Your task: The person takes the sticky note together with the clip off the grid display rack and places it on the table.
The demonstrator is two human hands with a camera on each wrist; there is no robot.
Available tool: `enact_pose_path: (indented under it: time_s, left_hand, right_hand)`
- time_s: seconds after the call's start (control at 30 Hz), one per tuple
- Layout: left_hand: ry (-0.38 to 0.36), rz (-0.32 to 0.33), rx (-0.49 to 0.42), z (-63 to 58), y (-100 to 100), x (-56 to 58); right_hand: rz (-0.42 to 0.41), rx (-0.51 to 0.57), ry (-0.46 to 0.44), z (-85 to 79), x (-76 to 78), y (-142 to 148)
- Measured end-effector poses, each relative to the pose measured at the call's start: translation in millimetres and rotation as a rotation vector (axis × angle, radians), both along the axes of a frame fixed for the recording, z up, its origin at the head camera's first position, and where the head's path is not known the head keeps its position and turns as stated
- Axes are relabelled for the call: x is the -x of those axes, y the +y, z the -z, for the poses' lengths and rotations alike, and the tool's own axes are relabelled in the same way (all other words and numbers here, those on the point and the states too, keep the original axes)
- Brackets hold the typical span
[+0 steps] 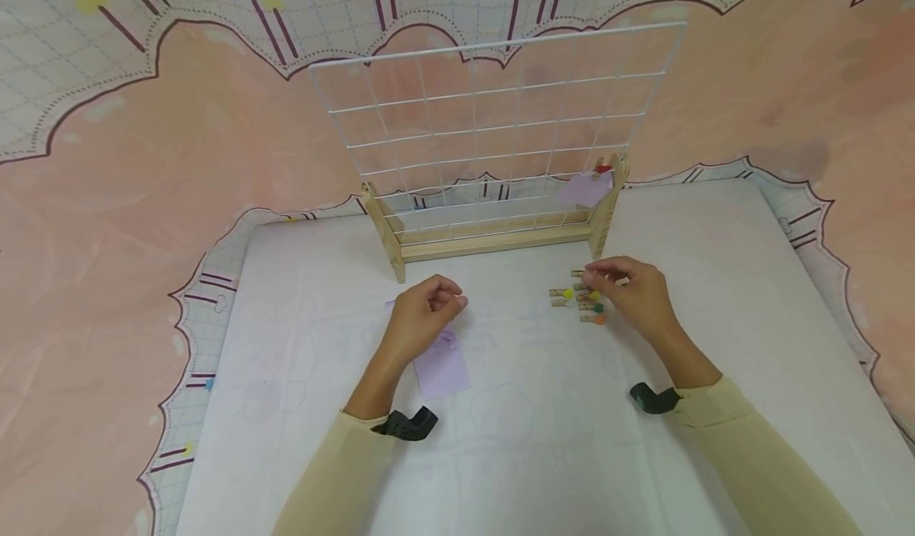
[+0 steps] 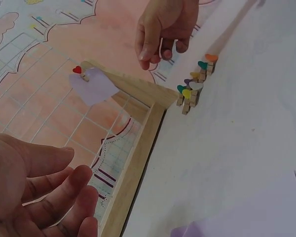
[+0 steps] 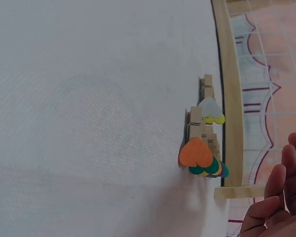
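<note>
My left hand hovers with loosely bent fingers above purple paper sheets on the table, nothing held in it. On the right, my right hand is raised beside several small wooden clothespins topped with coloured hearts. Its fingers are relaxed, and the left wrist view shows nothing between them. Behind both hands stands a white wire grid in a wooden base. A clothespin with a red heart fixes a purple paper sheet to the grid's lower right.
A white cloth covers the table. Behind and around it hangs a peach-coloured patterned curtain. The base's right upright stands close behind the clothespins. Each wrist wears a black camera mount.
</note>
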State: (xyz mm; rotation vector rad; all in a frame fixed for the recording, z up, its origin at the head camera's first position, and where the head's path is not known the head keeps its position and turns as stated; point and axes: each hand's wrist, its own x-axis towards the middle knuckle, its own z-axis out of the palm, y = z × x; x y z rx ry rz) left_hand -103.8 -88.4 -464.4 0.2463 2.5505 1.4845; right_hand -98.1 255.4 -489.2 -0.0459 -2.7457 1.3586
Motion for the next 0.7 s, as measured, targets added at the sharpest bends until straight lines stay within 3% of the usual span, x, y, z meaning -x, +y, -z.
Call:
enact_pose_path:
  time_s: [0.33, 0.7]
  left_hand:
    - [-0.006, 0.013, -0.007, -3.0, 14.4, 6.6]
    - [0.014, 0.028, -0.006, -2.8, 27.3, 15.4]
  right_hand:
    - [0.007, 0.017, 0.064, -2.1, 7.0, 0.4]
    - [0.025, 0.012, 0.075, -8.6, 11.1, 2.0]
